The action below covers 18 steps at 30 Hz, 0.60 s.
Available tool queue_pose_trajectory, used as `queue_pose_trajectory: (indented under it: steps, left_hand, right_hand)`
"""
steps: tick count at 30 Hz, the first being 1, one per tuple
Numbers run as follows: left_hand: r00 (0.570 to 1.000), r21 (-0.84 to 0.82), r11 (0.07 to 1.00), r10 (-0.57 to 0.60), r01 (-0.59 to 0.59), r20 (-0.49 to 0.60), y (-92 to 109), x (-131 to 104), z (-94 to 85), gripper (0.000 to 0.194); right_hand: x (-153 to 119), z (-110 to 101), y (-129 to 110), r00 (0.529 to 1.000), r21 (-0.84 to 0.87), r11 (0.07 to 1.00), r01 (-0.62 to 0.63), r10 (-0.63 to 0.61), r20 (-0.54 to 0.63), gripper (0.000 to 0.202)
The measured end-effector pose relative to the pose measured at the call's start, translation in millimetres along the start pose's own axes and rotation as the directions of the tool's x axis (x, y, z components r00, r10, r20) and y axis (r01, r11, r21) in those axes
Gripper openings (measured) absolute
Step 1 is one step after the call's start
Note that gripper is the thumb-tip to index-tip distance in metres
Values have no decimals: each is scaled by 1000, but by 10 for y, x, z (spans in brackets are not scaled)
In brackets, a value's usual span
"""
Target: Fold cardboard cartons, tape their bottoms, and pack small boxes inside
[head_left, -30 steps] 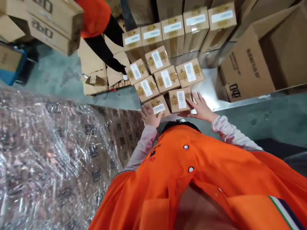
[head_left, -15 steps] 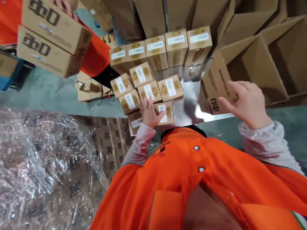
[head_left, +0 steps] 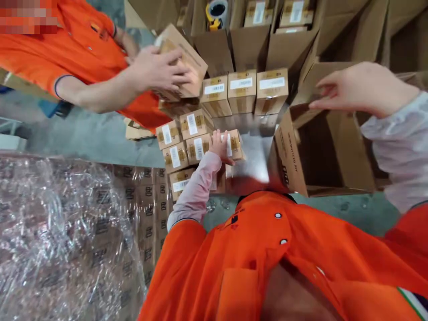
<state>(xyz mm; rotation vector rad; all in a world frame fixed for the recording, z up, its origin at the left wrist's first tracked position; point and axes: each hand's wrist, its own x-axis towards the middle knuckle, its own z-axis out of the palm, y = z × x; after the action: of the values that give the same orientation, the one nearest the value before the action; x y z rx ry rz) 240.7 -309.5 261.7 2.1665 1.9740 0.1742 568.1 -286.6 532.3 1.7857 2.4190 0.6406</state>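
Observation:
My left hand [head_left: 220, 146] lies with spread fingers on a small labelled carton [head_left: 236, 146] at the right end of a cluster of similar cartons [head_left: 174, 157]. The sleeve of my left arm crosses in front of part of that cluster. My right hand [head_left: 361, 89] is raised over a large open carton [head_left: 290, 156], its fingers loosely bent and apart from the thumb. Nothing shows in it. The thumb is near the carton's upper edge; whether it touches is unclear. Under the small cartons is a shiny metal surface [head_left: 250, 165].
Across from me, a co-worker's hand [head_left: 157, 73] holds a carton [head_left: 192, 60]. Labelled cartons [head_left: 240, 93] stand in a row behind the cluster. Open boxes [head_left: 214, 49] line the back, one with a tape dispenser [head_left: 216, 15]. Plastic-wrapped cartons [head_left: 67, 240] fill the lower left.
My left hand has moved up and right onto the rightmost carton. My right hand has risen. The co-worker has brought a carton down at the row's left end. My view has tilted.

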Motion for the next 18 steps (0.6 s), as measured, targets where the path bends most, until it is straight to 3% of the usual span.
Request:
queue_pose_trajectory:
  steps: [3,5,7,9,12,15,18]
  left_hand:
    - [993,29,993,112,-111,-29,93,46,-1,156]
    - [967,50,967,253,-251,-35,169,78,-27,147]
    - [921,58,920,390,-389,-7,252,105,-91,136]
    - [903,37,903,426,-428,65,344,108,-183,132]
    - [948,-72,963,267,-259,174,533,71,-290,140]
    - [991,-212,977,27,2,133,779,50,-252,145]
    - [993,-239,965,-96,111,72,961,81,-104,142]
  right_hand:
    - [760,-16,47,993,-45,998,43,-38,111,72]
    - [1228,5,9,971,-73,991,110,-92,220,72]
    - [1610,69,-98,945,-91,985,146,-111,309,74]
    - [1874,194,-257,933,-64,982,176,-146,330,84]
    - [2055,474,-510,937,1,979,206,-198,289,112]
    - [2073,743,-693,941,5,985,173,-167,294,124]
    - [2024,838,-769,952,-15,989,145,-135,274,128]
